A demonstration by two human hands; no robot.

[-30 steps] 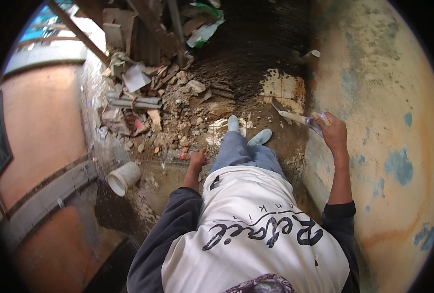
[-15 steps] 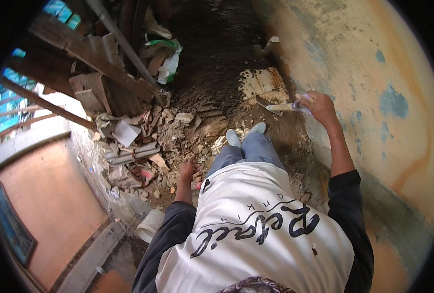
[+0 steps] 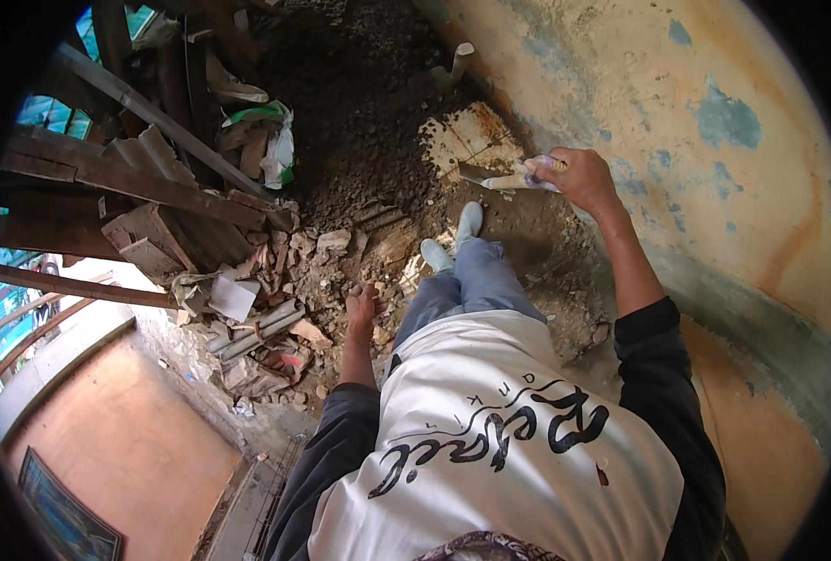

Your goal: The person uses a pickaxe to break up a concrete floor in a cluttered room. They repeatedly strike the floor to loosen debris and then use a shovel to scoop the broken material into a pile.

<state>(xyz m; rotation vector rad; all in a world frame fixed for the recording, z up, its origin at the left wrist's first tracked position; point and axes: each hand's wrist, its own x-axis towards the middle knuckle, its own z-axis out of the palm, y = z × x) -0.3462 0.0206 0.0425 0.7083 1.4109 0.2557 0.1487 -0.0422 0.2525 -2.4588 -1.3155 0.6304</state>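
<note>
My right hand point(image 3: 579, 180) is closed around the pale handle of a hoe-like tool point(image 3: 504, 182). A dark, flat metal blade shows at its far end, beside a pale, dirt-specked tiled patch point(image 3: 476, 140). Purple and white material shows around the grip. At my left side, my left hand point(image 3: 364, 307) hangs with fingers loosely bent and apart. Nothing visible lies in it. Broken rubble point(image 3: 331, 257) lies on the ground beyond that hand. My grey shoes point(image 3: 469, 222) stand between the rubble and the tool.
A peeling wall point(image 3: 640, 131) runs along the right, with a pipe stub point(image 3: 462, 61) near its base. Wooden beams point(image 3: 135, 178), a metal bar point(image 3: 163, 122) and a white-green sack point(image 3: 278, 150) crowd the far left. Dark loose soil point(image 3: 359, 112) lies ahead.
The view has shifted, and my right foot has stepped forward past the left. My right hand still grips the tool. My left hand's fingers show farther apart.
</note>
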